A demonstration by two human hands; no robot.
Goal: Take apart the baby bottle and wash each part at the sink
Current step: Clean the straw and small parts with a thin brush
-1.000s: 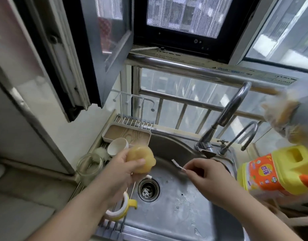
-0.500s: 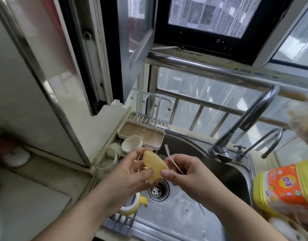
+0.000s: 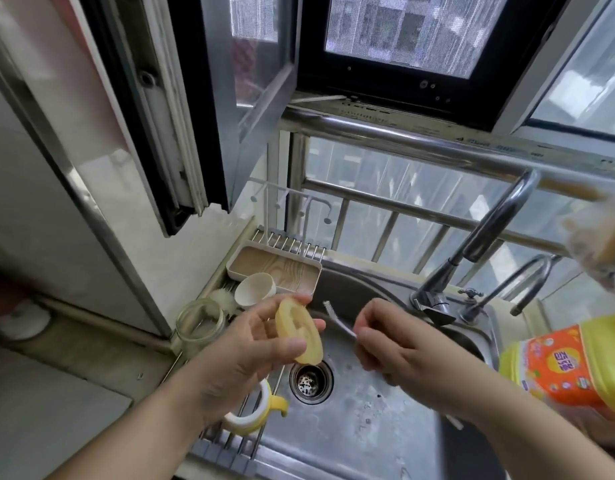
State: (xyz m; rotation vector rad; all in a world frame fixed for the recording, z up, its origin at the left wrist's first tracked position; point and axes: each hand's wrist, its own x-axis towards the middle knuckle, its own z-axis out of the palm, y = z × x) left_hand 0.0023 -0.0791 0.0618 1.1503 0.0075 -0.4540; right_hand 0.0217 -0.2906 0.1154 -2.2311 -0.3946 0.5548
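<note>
My left hand (image 3: 243,355) grips the yellowish silicone nipple (image 3: 299,332) above the steel sink (image 3: 368,427), its wide base turned toward my right hand. My right hand (image 3: 399,351) pinches a thin white nipple brush (image 3: 337,318) whose bristled tip points up and left, a short gap from the nipple. The clear glass bottle (image 3: 200,323) lies on the drying rack (image 3: 230,441) at the sink's left edge, with a white cap (image 3: 254,289) behind it. A white and yellow collar ring with handles (image 3: 257,410) rests on the rack under my left wrist.
The drain (image 3: 311,379) lies below the nipple. A chrome faucet (image 3: 472,247) and a smaller tap (image 3: 517,285) stand at the back right. A yellow detergent bottle (image 3: 569,368) stands at the right. A wood-look tray (image 3: 275,268) sits behind the rack, under an open window sash (image 3: 250,81).
My left hand turned the nipple so its base faces right. My right hand with the brush drew close to it, then pulled back slightly. The camera view shifted left.
</note>
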